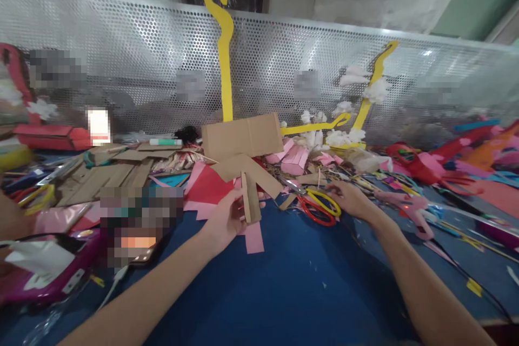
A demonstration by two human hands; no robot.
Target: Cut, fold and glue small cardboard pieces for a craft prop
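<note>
My left hand (225, 223) is closed on a narrow folded cardboard strip (252, 203), held upright above the blue table (300, 286). A pink paper strip (254, 238) shows just below that piece. To the right, my right hand (351, 199) reaches into small scraps with its fingers stretched forward and slightly bent; I see nothing held in it. Scissors (322, 208) with red and yellow handles lie beside its fingertips. Behind the strip are a flat bent cardboard piece (255, 170) and a cardboard panel (243, 135) with a tall yellow hook-shaped piece (225, 59) standing at its back.
A pink hot glue gun (409, 208) with a cord lies at right. At left are a purple tissue box (60, 270), a partly blurred phone (141, 248) and cardboard offcuts (101, 181). A perforated metal panel (267, 59) runs along the back, with decorated yellow and red pieces before it.
</note>
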